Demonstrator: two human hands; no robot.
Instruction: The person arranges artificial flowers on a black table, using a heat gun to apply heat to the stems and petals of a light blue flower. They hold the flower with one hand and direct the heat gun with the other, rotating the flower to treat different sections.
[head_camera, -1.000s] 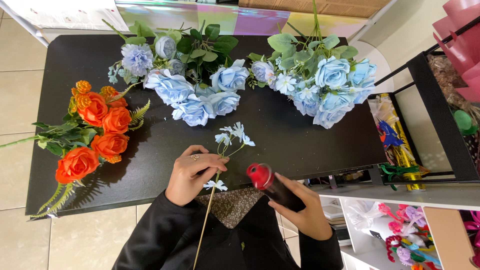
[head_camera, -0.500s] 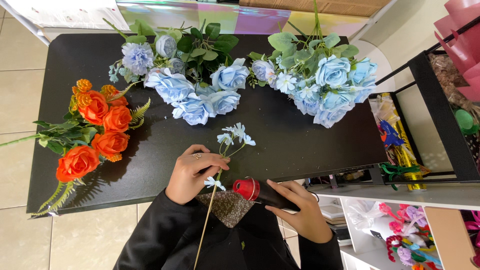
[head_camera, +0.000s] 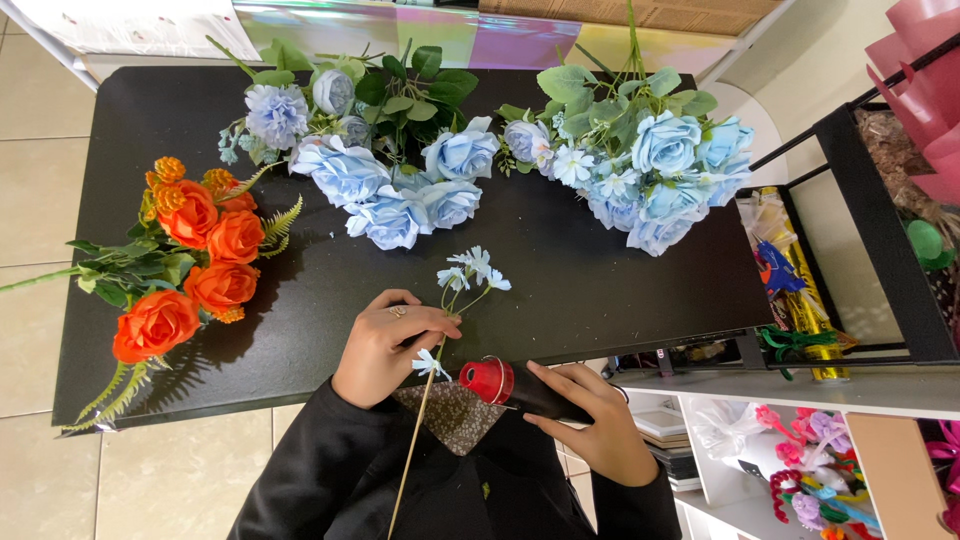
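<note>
My left hand (head_camera: 385, 345) pinches a thin stem of small pale-blue flowers (head_camera: 470, 272) near the front edge of the black table (head_camera: 560, 290); the long stem runs down over my lap. My right hand (head_camera: 590, 420) grips a black-handled tool with a red head (head_camera: 488, 381), its red end close beside the stem just below my left hand. Two bunches of blue artificial roses lie at the back: one left of centre (head_camera: 390, 185), one to the right (head_camera: 650, 170). An orange rose bunch (head_camera: 195, 260) lies at the left.
A black metal shelf rack (head_camera: 880, 270) stands to the right with gold-wrapped items (head_camera: 800, 290) and pink paper. White shelves below hold coloured craft bits (head_camera: 810, 480). Iridescent wrapping sheets (head_camera: 440, 30) lie behind the table. Tiled floor on the left.
My right hand has brought the red-headed tool leftward and lower, toward the stem held in my left hand. The left hand and flower stem have barely moved.
</note>
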